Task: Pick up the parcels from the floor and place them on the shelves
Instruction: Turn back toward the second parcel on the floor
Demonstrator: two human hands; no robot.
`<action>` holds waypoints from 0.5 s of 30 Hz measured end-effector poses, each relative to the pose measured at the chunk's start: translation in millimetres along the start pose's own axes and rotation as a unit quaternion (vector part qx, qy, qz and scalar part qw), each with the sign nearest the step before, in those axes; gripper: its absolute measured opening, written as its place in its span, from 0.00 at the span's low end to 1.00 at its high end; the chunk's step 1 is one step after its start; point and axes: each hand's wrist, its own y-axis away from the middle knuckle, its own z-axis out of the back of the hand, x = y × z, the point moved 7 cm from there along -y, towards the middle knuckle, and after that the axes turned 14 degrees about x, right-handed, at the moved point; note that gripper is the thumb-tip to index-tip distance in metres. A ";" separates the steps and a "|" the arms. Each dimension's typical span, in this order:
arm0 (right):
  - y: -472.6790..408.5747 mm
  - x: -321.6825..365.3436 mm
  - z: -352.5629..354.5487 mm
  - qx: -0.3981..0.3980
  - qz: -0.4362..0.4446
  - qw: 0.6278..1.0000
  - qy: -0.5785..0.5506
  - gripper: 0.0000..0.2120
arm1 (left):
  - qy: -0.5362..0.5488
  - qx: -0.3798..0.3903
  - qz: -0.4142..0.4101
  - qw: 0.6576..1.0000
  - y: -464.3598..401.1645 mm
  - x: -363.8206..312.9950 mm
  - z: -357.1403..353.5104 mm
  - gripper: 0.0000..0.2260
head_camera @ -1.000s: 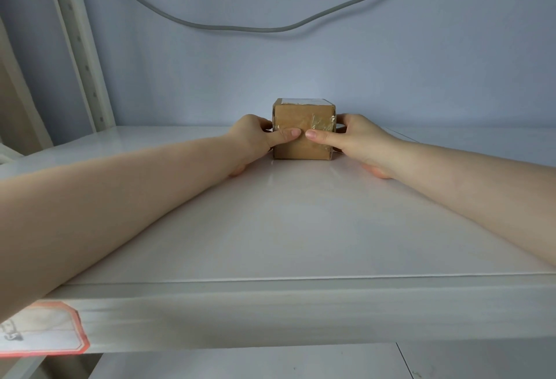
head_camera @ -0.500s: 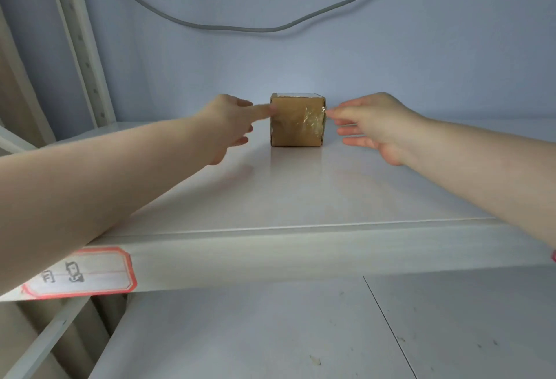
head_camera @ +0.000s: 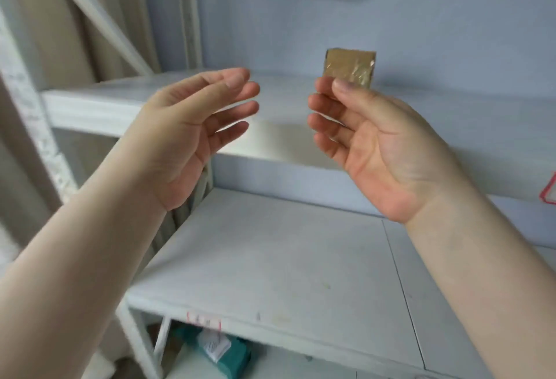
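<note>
The left hand (head_camera: 186, 135) hangs in front of the upper shelf (head_camera: 126, 102), palm turned inward, fingers loosely spread, its grip holding nothing. Below it, far down at the floor under the lower shelf (head_camera: 285, 273), lies a teal parcel (head_camera: 222, 351) with a white label, only partly seen past the shelf edge; it seems to run long from near left to far right, though blur makes that unsure. The right hand (head_camera: 376, 150) is raised at the same height, palm inward, fingers slack and apart, its grip also empty. Behind its fingertips the brown box (head_camera: 350, 67) stands upright on the upper shelf, far back near the wall, apart from both hands, so that one looks placed. The next move likely turns on the teal parcel: it lies down and left of both hands, closer to the left one.
</note>
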 end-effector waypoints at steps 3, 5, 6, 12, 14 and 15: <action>18.6 -35.0 -18.9 0.043 -0.055 0.997 -0.032 0.04 | 0.030 -0.108 0.020 0.993 62.1 21.4 15.0 0.07; 33.4 -59.7 -35.3 0.077 -0.091 0.992 -0.041 0.04 | 0.037 -0.170 0.034 0.984 107.2 33.7 21.0 0.07; 41.4 -72.2 -45.9 0.097 -0.109 0.988 -0.045 0.04 | 0.038 -0.198 0.040 0.979 130.6 38.6 23.1 0.08; 99.9 -144.1 -134.3 0.196 -0.206 0.954 -0.095 0.03 | 0.042 -0.348 0.057 0.935 277.6 47.2 32.8 0.11; 126.9 -166.3 -166.7 0.230 -0.235 0.939 -0.098 0.03 | 0.041 -0.401 0.061 0.913 330.6 46.7 35.4 0.12; 141.3 -177.3 -181.9 0.244 -0.251 0.932 -0.096 0.03 | 0.041 -0.425 0.063 0.902 357.6 45.9 35.9 0.12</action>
